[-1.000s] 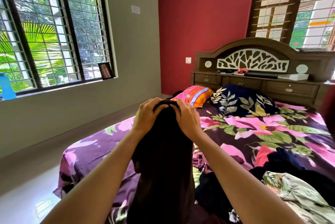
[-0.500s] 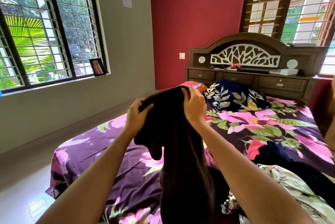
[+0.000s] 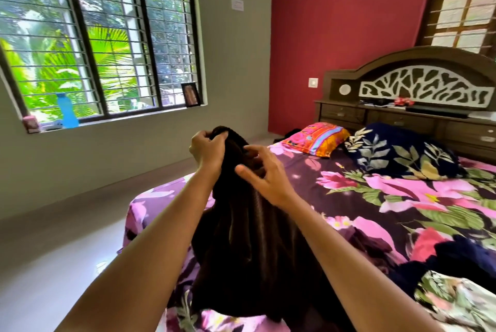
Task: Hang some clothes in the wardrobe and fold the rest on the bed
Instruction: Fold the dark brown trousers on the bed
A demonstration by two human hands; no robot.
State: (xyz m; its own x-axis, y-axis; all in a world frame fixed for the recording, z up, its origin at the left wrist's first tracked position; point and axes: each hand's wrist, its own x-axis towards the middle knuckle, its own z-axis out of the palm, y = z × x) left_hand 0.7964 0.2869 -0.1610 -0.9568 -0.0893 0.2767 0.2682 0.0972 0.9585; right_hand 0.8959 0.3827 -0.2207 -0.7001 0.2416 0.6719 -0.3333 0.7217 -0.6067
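Observation:
A dark brown garment [image 3: 255, 251] hangs in the air over the near part of the bed [image 3: 362, 205]. My left hand [image 3: 208, 150] grips its bunched top edge. Just to the right, my right hand [image 3: 261, 176] has its fingers spread and half curled against the cloth, the thumb held free; it is not closed round the fabric. More clothes lie in a heap at the bed's near right: a dark navy piece [image 3: 456, 259] and a pale floral one [image 3: 456, 302]. No wardrobe is in view.
Two pillows, an orange-pink one [image 3: 316, 138] and a navy leaf-print one [image 3: 397, 151], lie against the wooden headboard [image 3: 418, 84]. A barred window [image 3: 94, 44] with a blue bottle [image 3: 65, 111] on its sill fills the left wall. Bare floor [image 3: 53, 251] runs along the bed's left side.
My right hand has let go of the garment's top and opened its fingers. My left hand has gathered the top edge into one bunch. My view has turned left.

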